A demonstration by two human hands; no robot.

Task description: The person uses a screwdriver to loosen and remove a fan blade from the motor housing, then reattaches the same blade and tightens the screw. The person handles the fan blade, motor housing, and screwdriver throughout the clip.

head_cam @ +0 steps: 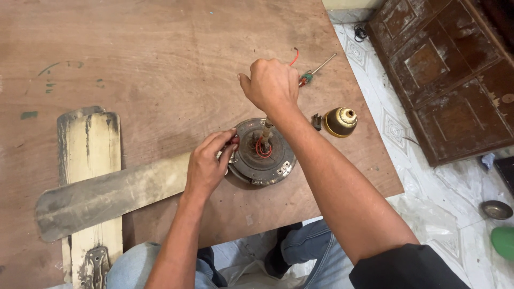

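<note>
Near the table's (160, 48) front edge sat the fan motor (261, 152), shaft upright. Left hand (206, 166) pinched its left rim, attached blade (107, 198) running leftward. Right hand (272, 84), directly beyond and above the shaft, was fisted; contents hidden.

sleeve: black, short, right arm (407, 265) | left arm (176, 251): bare | legs: light blue jeans (316, 251)
</note>
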